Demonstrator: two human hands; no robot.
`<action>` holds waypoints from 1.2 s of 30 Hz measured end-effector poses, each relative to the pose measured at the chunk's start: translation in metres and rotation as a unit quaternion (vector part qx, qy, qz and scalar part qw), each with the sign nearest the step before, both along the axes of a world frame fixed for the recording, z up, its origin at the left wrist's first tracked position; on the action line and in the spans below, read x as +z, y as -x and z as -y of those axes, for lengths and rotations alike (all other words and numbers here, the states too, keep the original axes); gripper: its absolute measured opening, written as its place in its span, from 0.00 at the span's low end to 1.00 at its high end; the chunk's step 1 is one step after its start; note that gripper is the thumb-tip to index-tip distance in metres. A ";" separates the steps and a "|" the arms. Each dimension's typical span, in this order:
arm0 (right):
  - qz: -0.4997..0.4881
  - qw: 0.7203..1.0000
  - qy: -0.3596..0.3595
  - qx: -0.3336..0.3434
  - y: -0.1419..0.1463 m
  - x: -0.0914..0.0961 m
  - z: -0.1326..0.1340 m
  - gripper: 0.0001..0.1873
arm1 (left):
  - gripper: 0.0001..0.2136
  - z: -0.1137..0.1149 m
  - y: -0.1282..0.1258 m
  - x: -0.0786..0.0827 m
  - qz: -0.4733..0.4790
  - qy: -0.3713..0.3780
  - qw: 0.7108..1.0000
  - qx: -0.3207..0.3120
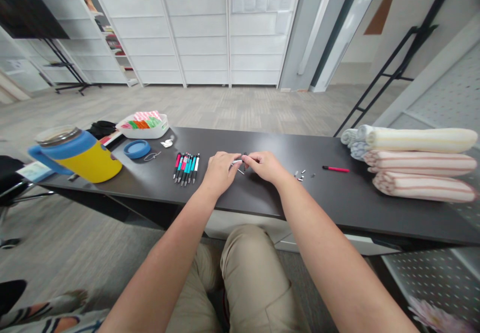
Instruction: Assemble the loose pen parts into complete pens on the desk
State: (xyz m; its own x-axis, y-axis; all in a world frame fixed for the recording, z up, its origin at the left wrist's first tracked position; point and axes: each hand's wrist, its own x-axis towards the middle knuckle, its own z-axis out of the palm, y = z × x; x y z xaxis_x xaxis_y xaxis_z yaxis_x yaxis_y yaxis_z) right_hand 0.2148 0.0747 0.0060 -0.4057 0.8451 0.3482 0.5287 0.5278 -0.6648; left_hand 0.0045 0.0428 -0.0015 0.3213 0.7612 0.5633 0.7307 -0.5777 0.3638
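My left hand (220,174) and my right hand (265,165) meet over the middle of the dark table. Between the left fingertips is a slim white pen part (236,161). My right thumb and fingers pinch a dark pen part (245,158) close to its end; I cannot tell whether the two are joined. Just below, a thin metallic piece (241,171) shows near the fingers. Left of my hands lies a row of several pens (186,168) in pink, teal, black and white. Small metallic pen parts (300,176) are scattered right of my right wrist.
A red pen (336,169) lies farther right, before stacked rolled towels (423,160). At left stand a yellow and blue jug (86,158), a blue lid (137,149), white earbuds (167,143) and a white tray (144,133) of colourful packets. The table's front edge (255,212) runs above my knees.
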 end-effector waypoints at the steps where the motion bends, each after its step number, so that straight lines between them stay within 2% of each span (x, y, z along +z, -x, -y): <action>1: 0.003 1.000 -0.002 0.002 0.000 0.000 0.000 0.28 | 0.09 0.000 0.000 0.000 -0.007 0.002 1.000 -0.001; 4: 0.011 1.000 -0.008 0.014 0.000 -0.001 0.000 0.28 | 0.07 0.001 -0.001 0.000 -0.016 0.005 1.000 0.005; 8: 0.007 1.000 -0.009 0.008 0.001 -0.001 0.000 0.27 | 0.13 0.002 -0.001 -0.001 -0.007 -0.007 1.000 0.011; 13: 0.004 1.000 -0.007 0.018 0.002 0.000 0.001 0.27 | 0.07 0.003 -0.001 0.000 -0.025 -0.011 1.000 0.000; 17: 0.013 1.000 -0.012 0.018 0.002 0.000 0.001 0.26 | 0.10 0.005 -0.001 0.002 -0.023 -0.014 1.000 0.015; 23: 0.014 0.999 -0.021 0.023 0.002 -0.003 0.001 0.24 | 0.05 0.005 0.000 0.001 -0.048 -0.024 0.999 0.007; 29: 0.015 0.999 -0.029 0.024 0.004 -0.002 0.001 0.25 | 0.07 0.005 0.001 0.001 -0.041 -0.033 0.998 0.016; 31: 0.000 1.000 -0.022 -0.003 0.002 -0.002 -0.001 0.26 | 0.07 0.005 0.001 0.002 -0.040 -0.029 0.998 0.029; 34: -0.062 0.992 0.009 -0.114 -0.003 -0.005 -0.007 0.30 | 0.07 0.003 0.004 0.002 -0.011 -0.026 0.997 0.070; 36: -0.059 0.982 0.017 -0.179 -0.006 -0.009 -0.012 0.29 | 0.07 0.001 0.006 0.001 0.010 -0.026 0.996 0.089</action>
